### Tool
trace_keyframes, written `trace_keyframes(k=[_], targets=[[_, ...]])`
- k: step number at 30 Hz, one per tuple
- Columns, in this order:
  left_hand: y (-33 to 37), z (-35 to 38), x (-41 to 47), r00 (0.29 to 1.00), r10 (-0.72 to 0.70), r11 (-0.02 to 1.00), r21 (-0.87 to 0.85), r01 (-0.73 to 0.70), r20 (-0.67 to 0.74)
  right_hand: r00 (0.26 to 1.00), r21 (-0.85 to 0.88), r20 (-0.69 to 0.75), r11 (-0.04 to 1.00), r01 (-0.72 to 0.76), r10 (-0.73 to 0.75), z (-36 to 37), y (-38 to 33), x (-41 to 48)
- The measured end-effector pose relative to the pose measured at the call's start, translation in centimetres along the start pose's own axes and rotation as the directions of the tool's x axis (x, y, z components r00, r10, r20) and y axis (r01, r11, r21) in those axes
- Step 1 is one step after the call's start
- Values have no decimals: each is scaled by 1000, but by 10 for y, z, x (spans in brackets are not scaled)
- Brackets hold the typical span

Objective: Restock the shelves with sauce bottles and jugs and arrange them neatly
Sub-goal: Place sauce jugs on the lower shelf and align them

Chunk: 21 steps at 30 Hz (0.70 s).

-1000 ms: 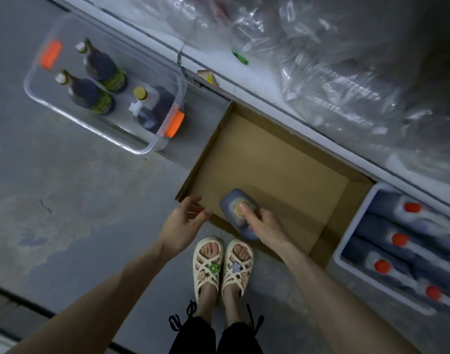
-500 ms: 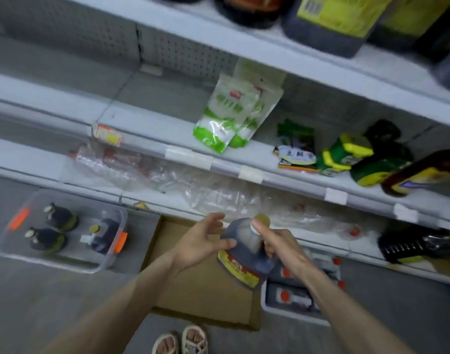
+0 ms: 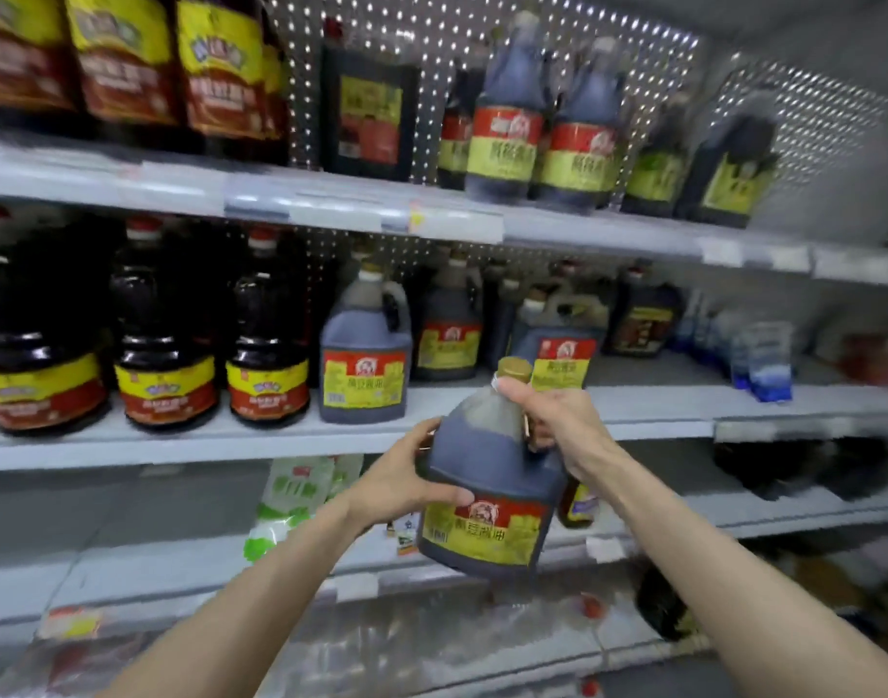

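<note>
Holding a dark sauce jug (image 3: 487, 476) in the air with both hands, the person faces a rack of stocked shelves. The right hand (image 3: 557, 420) is clenched around the neck and handle, just under the gold cap (image 3: 515, 369). The left hand (image 3: 406, 476) grasps the jug's left side, fingers wrapped behind it and thumb lying across the front just above the red and yellow label. The jug is tilted, its cap leaning to the right and its base towards the left. It hangs in front of the edge of the middle shelf (image 3: 179, 445) and touches no shelf.

On that shelf, far of the held jug and to its left, stands a matching jug (image 3: 363, 355), upright with its label facing out. A second jug with the same label (image 3: 562, 345) stands just behind the cap. Round dark bottles (image 3: 268, 355) with red and yellow labels fill the left end of the shelf, and small blue bottles (image 3: 764, 360) stand at its right end. The upper shelf (image 3: 331, 209) carries more dark bottles and jugs against a pegboard back. Below the left hand, green and white pouches (image 3: 290, 501) lean on the lower shelf. Dark shapes at the far right of that lower shelf are too blurred to name, perhaps bottles lying down.
</note>
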<state>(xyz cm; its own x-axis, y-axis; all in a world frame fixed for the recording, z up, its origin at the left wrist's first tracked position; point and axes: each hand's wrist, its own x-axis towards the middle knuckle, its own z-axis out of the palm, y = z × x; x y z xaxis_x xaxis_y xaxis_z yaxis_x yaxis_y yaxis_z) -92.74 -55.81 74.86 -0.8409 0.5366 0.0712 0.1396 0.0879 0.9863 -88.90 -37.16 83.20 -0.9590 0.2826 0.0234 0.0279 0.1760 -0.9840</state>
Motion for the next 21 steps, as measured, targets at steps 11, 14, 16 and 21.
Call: trace_keyframes(k=[11, 14, 16, 21], targets=[[55, 49, 88, 952, 80, 990, 134, -41, -295, 970, -112, 203, 981, 157, -132, -88, -48, 78], [51, 55, 111, 919, 87, 984, 177, -19, -386, 952, -129, 275, 976, 174, -133, -98, -48, 107], [49, 56, 125, 891, 86, 982, 191, 1, -446, 932, -139, 337, 972, 188, -132, -100, -48, 127], [50, 43, 150, 842, 98, 970, 241, 39, -531, 888, -111, 448, 979, 173, -106, -93, -42, 171]])
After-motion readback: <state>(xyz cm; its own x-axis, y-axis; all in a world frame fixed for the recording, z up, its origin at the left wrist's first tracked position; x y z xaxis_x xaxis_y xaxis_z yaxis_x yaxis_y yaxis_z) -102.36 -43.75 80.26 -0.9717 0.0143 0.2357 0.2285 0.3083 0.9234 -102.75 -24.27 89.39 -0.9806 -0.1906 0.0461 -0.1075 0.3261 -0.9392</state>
